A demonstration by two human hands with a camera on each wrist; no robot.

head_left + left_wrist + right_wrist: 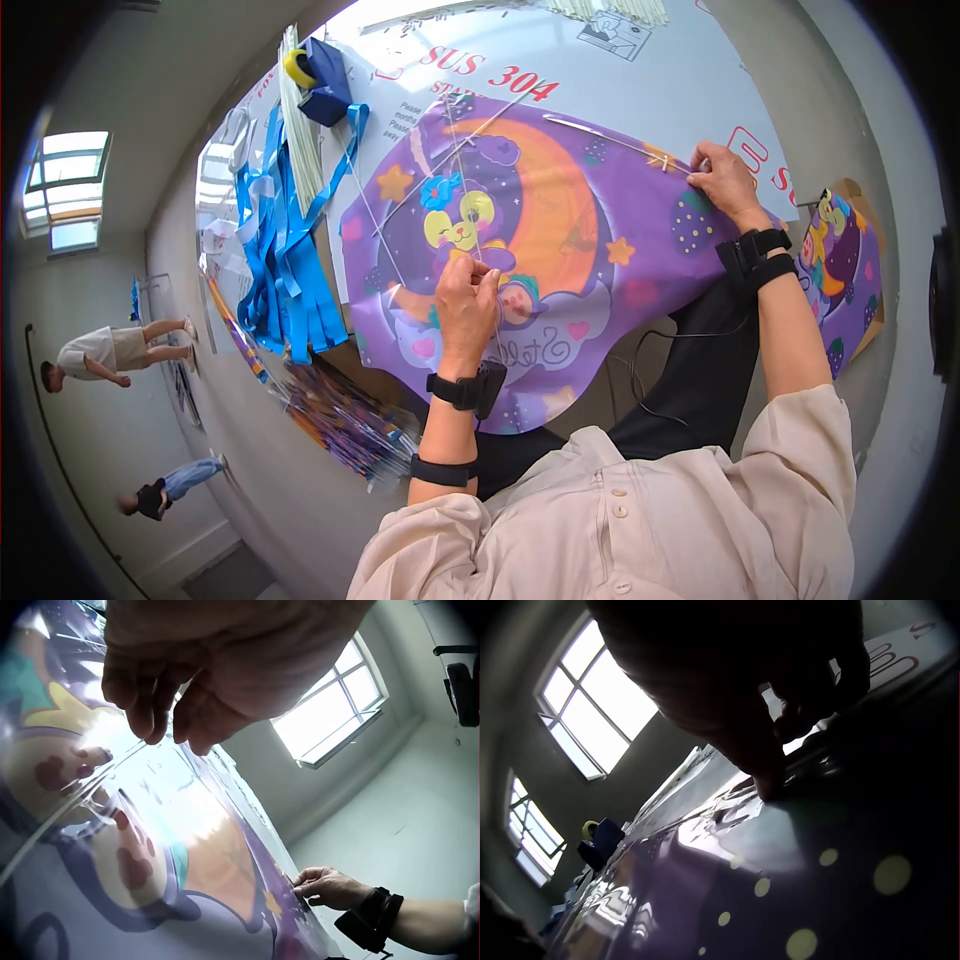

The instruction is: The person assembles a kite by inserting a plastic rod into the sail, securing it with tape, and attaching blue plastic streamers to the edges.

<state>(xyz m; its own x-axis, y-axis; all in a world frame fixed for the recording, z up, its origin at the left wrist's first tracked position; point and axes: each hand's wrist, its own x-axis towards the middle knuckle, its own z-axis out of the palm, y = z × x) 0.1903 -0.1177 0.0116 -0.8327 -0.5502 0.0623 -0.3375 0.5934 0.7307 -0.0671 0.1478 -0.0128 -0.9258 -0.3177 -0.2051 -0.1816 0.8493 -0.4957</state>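
A purple kite [625, 215], printed with a cartoon animal on an orange moon, lies across the table edge and the person's lap. Thin white rods [415, 205] cross its back. Near the middle of the kite, the left hand [467, 310] pinches one rod between thumb and fingers; the left wrist view shows this rod [64, 806] running up to the fingertips. At the kite's upper right edge, where another rod [605, 135] lies along the border, the right hand [725, 185] pinches that edge. Its thumb presses the film in the right wrist view; the other fingers are dark there.
Blue ribbons [290, 260] and pale rods [300, 130] lie at left beside a tape dispenser [325, 82]. Packed kites [340, 415] are piled below them. Another printed kite [838, 275] stands at right. A black cable [640, 380] hangs by the lap. Two people are further off.
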